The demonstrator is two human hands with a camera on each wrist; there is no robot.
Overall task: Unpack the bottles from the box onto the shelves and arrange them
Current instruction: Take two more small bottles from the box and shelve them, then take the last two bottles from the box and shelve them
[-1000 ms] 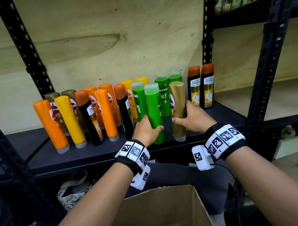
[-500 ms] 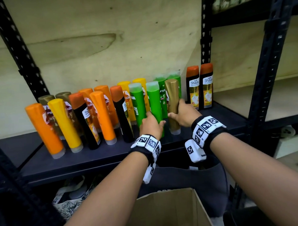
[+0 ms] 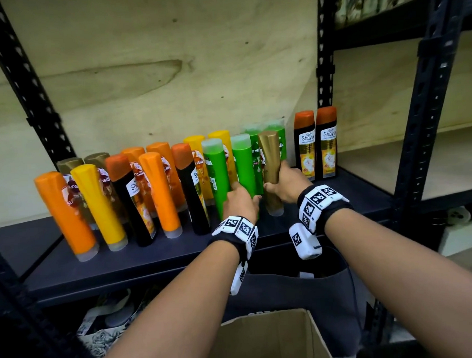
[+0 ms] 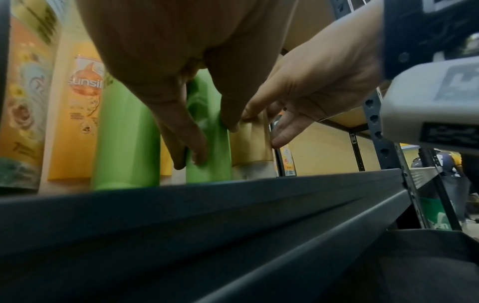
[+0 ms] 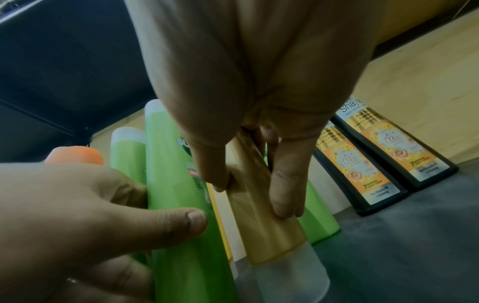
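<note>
I have my left hand (image 3: 240, 201) wrapped round a green bottle (image 3: 243, 165) and my right hand (image 3: 286, 184) gripping the gold bottle (image 3: 269, 161) at its three o'clock on the shelf (image 3: 151, 253); many bottles already stand there; the box (image 3: 269, 339) interior is hidden.

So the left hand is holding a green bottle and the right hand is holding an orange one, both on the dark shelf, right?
Not quite. The right hand holds a gold bottle, not an orange one, as the right wrist view shows. The left hand does hold a green bottle, both on the dark shelf.
</note>
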